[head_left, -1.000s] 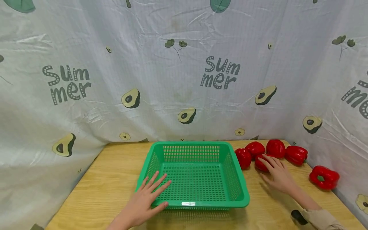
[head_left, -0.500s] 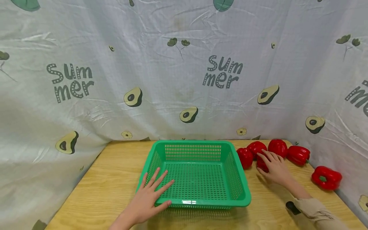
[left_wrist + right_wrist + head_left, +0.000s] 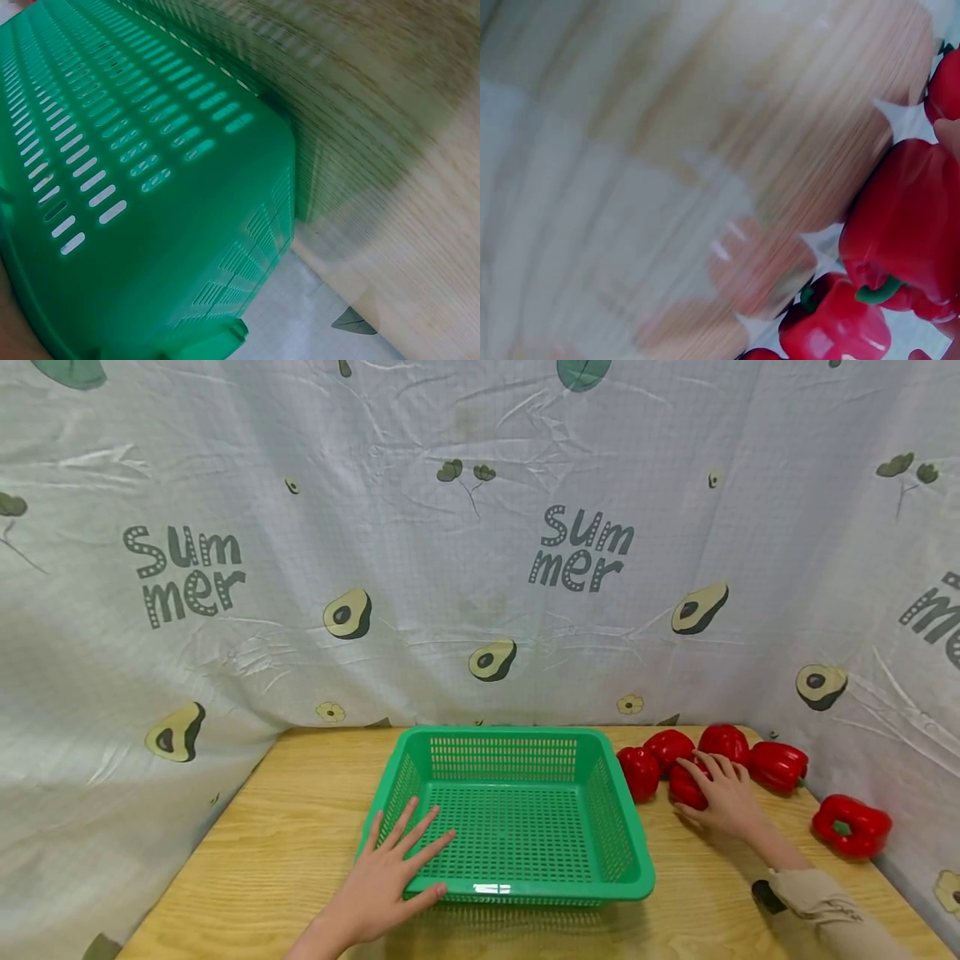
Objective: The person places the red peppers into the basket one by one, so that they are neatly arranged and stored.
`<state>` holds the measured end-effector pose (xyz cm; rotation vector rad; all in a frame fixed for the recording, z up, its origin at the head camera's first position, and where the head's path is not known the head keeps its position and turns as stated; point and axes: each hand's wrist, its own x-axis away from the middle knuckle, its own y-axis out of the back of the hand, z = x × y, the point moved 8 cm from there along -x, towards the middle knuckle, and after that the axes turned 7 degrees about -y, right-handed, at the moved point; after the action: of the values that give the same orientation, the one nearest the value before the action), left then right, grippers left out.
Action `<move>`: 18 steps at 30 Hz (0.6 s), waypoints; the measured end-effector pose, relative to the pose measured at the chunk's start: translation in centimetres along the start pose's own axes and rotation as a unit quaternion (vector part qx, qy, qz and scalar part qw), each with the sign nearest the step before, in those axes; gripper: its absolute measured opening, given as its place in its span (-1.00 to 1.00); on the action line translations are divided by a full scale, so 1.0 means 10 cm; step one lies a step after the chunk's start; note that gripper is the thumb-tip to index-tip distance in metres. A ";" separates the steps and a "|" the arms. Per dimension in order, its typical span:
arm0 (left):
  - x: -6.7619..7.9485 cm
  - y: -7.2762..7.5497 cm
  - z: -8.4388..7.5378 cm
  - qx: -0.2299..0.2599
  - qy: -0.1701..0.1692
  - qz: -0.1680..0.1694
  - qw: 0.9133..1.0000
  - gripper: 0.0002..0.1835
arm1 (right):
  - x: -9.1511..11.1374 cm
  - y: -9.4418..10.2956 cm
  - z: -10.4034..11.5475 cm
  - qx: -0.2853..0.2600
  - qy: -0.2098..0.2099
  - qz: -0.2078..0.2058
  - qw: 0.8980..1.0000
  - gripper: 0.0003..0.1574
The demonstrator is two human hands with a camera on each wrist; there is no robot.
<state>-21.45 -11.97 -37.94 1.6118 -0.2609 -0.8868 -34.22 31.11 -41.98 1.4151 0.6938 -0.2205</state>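
Observation:
My left hand (image 3: 378, 885) lies with spread, straight fingers over the near left corner of a green plastic basket (image 3: 540, 891). In the left wrist view, the basket's slotted side (image 3: 172, 225) fills much of the picture, with only a sliver of hand at the left edge. To the right of the basket, my right hand (image 3: 727, 802) grips a red bell pepper (image 3: 686, 787), fingers over its top and thumb at its near side. The right wrist view shows this bell pepper (image 3: 904, 217) with its green stem, between fingertips at the right edge.
Other red bell peppers stand close around the right hand: one beside the basket (image 3: 639, 773), two behind (image 3: 670, 748), and one to the right (image 3: 778, 766). Another bell pepper (image 3: 852, 825) lies near the table's right edge. A patterned curtain (image 3: 420, 552) encloses the wooden table (image 3: 255, 843).
The right hand has shifted slightly and its fingers have settled around the bell pepper. The left hand stays on the basket. The head view has shifted a little.

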 end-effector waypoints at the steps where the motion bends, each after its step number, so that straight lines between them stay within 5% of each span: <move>1: 0.00 0.00 0.00 0.001 0.000 0.001 1.000 -0.36 | 0.00 0.00 -0.01 0.003 0.002 0.002 1.000 -0.10; 10: 0.01 0.00 0.00 0.005 0.004 0.005 1.000 -0.37 | 0.03 -0.08 -0.09 0.027 -0.001 0.044 0.999 -0.01; 18: 0.01 0.00 0.02 0.015 0.001 0.001 1.000 -0.36 | -0.01 -0.09 -0.10 0.027 -0.045 0.098 0.994 -0.10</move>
<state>-21.51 -12.16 -37.97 1.6407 -0.2760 -0.8828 -35.10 31.93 -42.63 1.5058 0.4738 -0.1485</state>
